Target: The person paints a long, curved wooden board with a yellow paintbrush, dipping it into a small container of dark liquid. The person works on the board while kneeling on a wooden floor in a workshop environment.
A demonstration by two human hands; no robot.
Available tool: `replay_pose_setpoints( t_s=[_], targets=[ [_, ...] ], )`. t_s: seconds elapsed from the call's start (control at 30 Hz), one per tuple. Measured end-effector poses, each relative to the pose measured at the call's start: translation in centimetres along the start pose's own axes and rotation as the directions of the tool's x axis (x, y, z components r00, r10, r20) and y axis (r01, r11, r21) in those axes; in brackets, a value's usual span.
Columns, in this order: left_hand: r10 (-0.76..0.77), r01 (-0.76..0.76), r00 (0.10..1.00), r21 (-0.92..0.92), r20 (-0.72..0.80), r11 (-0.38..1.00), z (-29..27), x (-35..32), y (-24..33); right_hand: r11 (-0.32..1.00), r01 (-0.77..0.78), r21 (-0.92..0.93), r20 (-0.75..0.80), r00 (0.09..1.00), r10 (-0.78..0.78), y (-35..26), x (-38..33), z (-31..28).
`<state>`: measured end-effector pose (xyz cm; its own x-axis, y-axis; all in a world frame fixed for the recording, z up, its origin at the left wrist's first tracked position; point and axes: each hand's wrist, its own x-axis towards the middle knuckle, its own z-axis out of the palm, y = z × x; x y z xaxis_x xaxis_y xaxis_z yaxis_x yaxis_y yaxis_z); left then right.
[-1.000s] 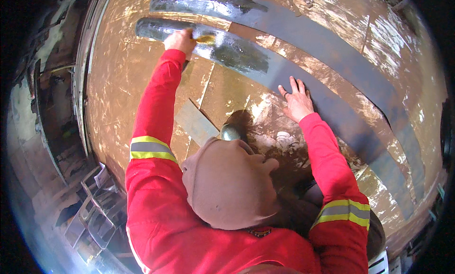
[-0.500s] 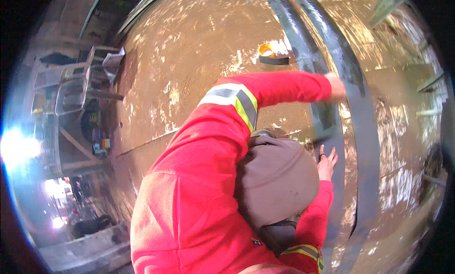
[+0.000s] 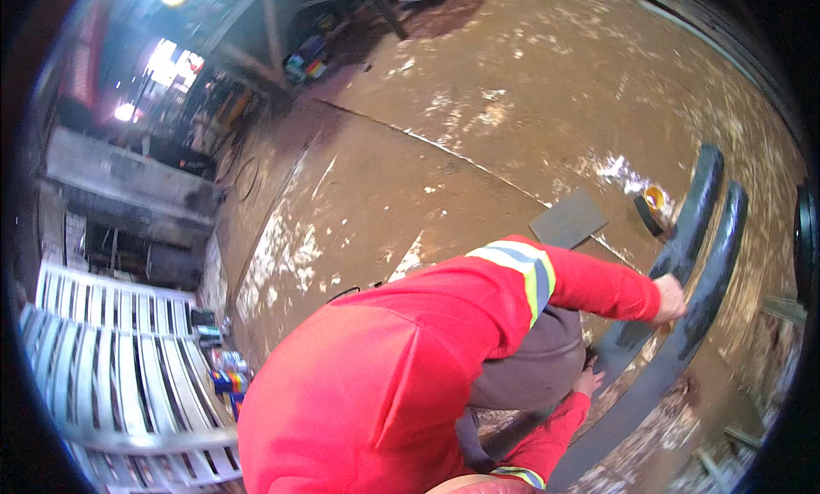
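Observation:
Two long dark planks point(image 3: 628, 408) lie side by side on the brown floor, bending in the wide view. Their far halves look shiny black, the near halves dull grey. My left hand point(image 3: 670, 299), in a red sleeve with a reflective band, is closed over the planks near the middle. Whatever it grips is hidden. Close to my bent knee point(image 3: 530, 370), my right hand point(image 3: 588, 380) lies with fingers extended on the nearer plank. An orange round container point(image 3: 654, 197) sits beyond my left hand, with a dark strip point(image 3: 647, 216) against it.
A flat grey square piece point(image 3: 568, 219) lies on the floor beyond my left arm. White slatted metalwork point(image 3: 120, 357) stands at the lower left, with small containers point(image 3: 226, 381) beside it. A concrete-like block point(image 3: 128, 173) and clutter fill the far left.
My view has swung so that the planks now sit farther right and slant more. My left hand remains over the planks and my right hand on the nearer one. The grey square piece has come into view.

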<state>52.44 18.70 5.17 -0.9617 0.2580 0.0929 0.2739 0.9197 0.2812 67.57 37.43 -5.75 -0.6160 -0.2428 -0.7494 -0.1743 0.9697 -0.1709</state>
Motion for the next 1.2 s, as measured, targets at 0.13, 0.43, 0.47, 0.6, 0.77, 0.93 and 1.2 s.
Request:
replay_pose_setpoints(
  t_s=[0.13,0.43,0.47,0.6,0.77,0.93,1.2],
  targets=[
    [-0.221,0.227,0.973,-0.105,0.067,0.968,-3.6,-7.5,-1.7,0.978,0.104,-0.183,0.038,0.994,-0.098,0.6,2.6,1.7],
    [-0.382,0.370,0.924,-0.262,0.005,0.891,-8.4,-10.7,0.2,0.959,0.187,-0.213,0.028,0.982,-0.185,2.3,4.8,2.1],
    [-0.396,0.376,0.918,-0.299,-0.008,0.877,-8.5,-10.8,0.3,0.965,0.164,-0.203,0.025,0.986,-0.162,2.1,4.5,2.2],
    [-0.412,0.350,0.909,-0.414,-0.066,0.840,-8.1,-10.6,0.2,0.972,0.137,-0.190,-0.011,0.990,-0.142,1.7,3.9,2.9],
    [-0.430,0.295,0.895,-0.563,-0.121,0.772,-6.9,-10.4,-0.2,0.975,0.131,-0.181,-0.001,0.991,-0.134,1.7,4.5,3.0],
    [-0.448,0.303,0.891,-0.637,-0.074,0.709,-4.9,-10.7,-0.2,0.989,0.080,-0.127,0.036,0.996,-0.076,1.9,4.3,2.7],
    [-0.368,0.253,0.928,-0.635,-0.053,0.730,-3.1,-10.1,0.6,0.981,0.110,-0.159,0.011,0.994,-0.110,2.0,4.2,3.5]
  ],
)
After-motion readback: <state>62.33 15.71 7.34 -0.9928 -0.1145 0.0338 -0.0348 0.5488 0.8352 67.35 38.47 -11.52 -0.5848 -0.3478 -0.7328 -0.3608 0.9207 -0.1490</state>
